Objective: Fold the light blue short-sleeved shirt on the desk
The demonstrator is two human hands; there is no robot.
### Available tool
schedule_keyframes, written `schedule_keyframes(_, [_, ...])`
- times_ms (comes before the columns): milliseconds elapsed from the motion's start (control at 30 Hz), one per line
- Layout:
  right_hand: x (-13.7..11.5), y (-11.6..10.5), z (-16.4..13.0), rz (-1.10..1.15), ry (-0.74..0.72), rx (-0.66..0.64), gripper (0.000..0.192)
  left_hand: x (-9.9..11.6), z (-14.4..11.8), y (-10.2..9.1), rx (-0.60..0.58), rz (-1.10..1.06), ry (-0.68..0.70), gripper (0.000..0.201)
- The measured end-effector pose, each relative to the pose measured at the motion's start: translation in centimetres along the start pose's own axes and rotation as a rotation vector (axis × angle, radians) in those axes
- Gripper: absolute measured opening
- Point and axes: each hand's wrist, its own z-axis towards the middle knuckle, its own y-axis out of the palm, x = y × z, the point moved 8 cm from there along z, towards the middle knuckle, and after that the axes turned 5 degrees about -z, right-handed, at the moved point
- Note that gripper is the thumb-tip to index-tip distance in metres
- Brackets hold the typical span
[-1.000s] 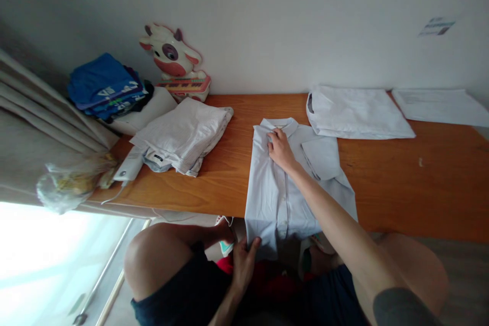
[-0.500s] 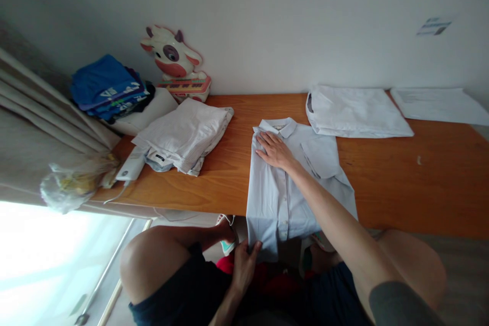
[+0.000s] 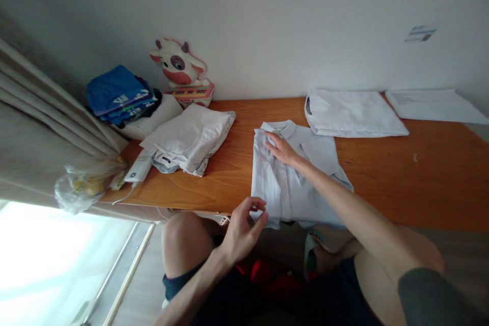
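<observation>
A light white-blue button-up shirt (image 3: 267, 183) lies front up on the table, collar at the far end. One sleeve is folded across its right side, and its hem reaches the table's near edge. My right hand (image 3: 281, 149) is over the upper left of the shirt just below the collar, fingers stretched out, holding nothing. At the shirt's lower left corner is my left hand (image 3: 244, 226), raised, its fingers bent and the thumb apart from them. No cloth shows between them.
Folded white garments (image 3: 191, 132) lie left on the wooden table (image 3: 382, 178), beside a white power strip (image 3: 139, 165) and a plastic bag (image 3: 82, 188). Behind are blue clothes (image 3: 118, 89) and a cow toy keyboard (image 3: 181, 69). A folded white garment (image 3: 355, 112) and paper (image 3: 431, 104) lie right.
My left hand has let go of the shirt's lower left hem and risen. The hem has moved up toward the table edge. My right hand has shifted slightly right, its fingers less flat.
</observation>
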Motion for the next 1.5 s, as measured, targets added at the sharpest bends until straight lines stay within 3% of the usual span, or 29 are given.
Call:
schedule_keyframes(100, [0.6,-6.2,-2.0,-0.025,0.061,0.164,0.036,5.0,8.0,0.5,-0.163,0.187,0.235,0.022])
schedule_keyframes(167, [2.0,-10.4,-4.3,-0.138,0.123,0.182,0.029,5.4,13.0,1.9,-0.208,0.331,0.339,0.030])
schedule_keyframes(267, [6.2,-15.8,-8.6,-0.360,0.338,0.171,0.026,2.7,18.9,4.1,-0.147,0.541,0.374,0.043])
schedule_keyframes(367, [10.8,-18.2,-12.4,-0.508,0.569,0.115,0.032,-1.5,21.6,5.4,-0.087,0.715,0.302,0.064])
schedule_keyframes(500, [12.7,-15.7,-14.0,-0.539,0.666,-0.025,0.046,-4.9,21.1,4.9,-0.105,0.794,0.300,0.077])
schedule_keyframes(633, [10.3,-12.7,-13.5,-0.501,0.601,-0.070,0.048,-5.8,19.4,2.0,-0.099,0.829,0.328,0.075])
schedule_keyframes(733, [8.4,-12.0,-13.5,-0.458,0.541,-0.050,0.054,-6.4,18.7,0.2,-0.144,0.860,0.300,0.075])
schedule_keyframes(833, [7.8,-11.9,-13.7,-0.393,0.560,-0.047,0.058,-6.6,19.0,-0.2,-0.146,0.870,0.233,0.077])
schedule_keyframes(900, [8.1,-11.7,-13.9,-0.329,0.610,-0.047,0.061,-5.7,19.5,0.5,-0.105,0.861,0.238,0.075])
schedule_keyframes(1000, [8.6,-11.3,-14.0,-0.187,0.650,0.016,0.067,-3.3,19.8,3.1,-0.102,0.816,0.361,0.065])
schedule_keyframes(1167, [9.2,-10.9,-14.4,0.303,0.674,0.238,0.079,-0.2,17.1,7.9,-0.327,0.651,0.570,0.055])
schedule_keyframes(1267, [9.0,-10.5,-14.1,0.492,0.690,0.237,0.091,0.4,14.7,9.6,-0.449,0.599,0.598,0.059])
schedule_keyframes(1400, [8.6,-10.5,-13.8,0.490,0.688,0.157,0.100,0.2,12.8,10.8,-0.559,0.582,0.615,0.063])
schedule_keyframes(1500, [8.0,-10.7,-13.7,0.348,0.631,0.076,0.087,0.0,12.7,10.9,-0.583,0.589,0.622,0.057])
